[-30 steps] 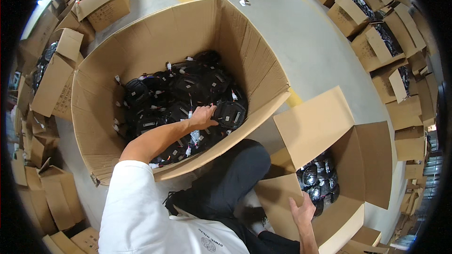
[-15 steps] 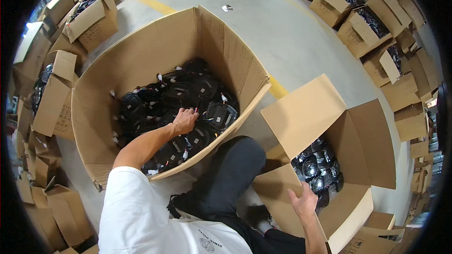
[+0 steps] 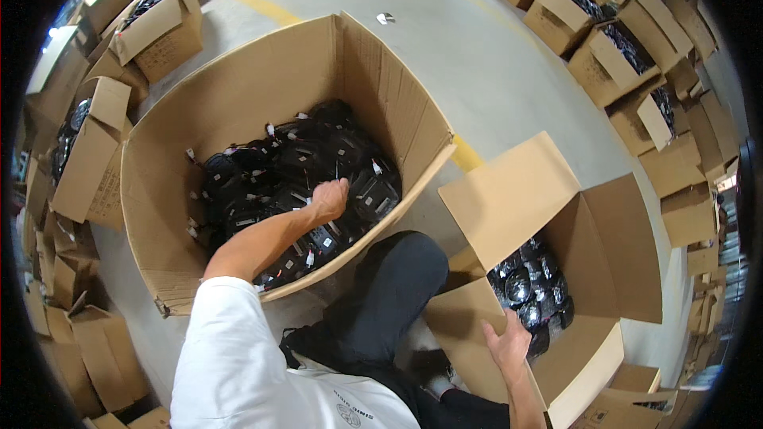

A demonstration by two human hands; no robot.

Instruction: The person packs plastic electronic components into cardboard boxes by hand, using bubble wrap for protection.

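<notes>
My left hand (image 3: 330, 200) reaches into a large open cardboard box (image 3: 230, 99). Its fingers are closed low over a heap of black plastic units (image 3: 373, 197) with short leads and white connectors. A thin pale strand rises by the fingertips; what they hold is too small to make out. On my other side, my right hand (image 3: 511, 342) grips the near-left flap (image 3: 465, 326) of a smaller carton, thumb on the flap and fingers over its edge. Inside that carton lie several shiny black items (image 3: 531, 282), seemingly wrapped in clear film.
My bent knee (image 3: 405, 266) sits between the two boxes. Stacked open cartons (image 3: 612, 63) with black contents line the right, and more cartons (image 3: 91, 151) stand along the left. A yellow line (image 3: 258, 4) and a small pale scrap (image 3: 385, 18) mark the grey floor.
My left hand has moved slightly to the right over the black units, its fingers now more closed. My right hand stays on the carton flap, and the view has shifted a little.
</notes>
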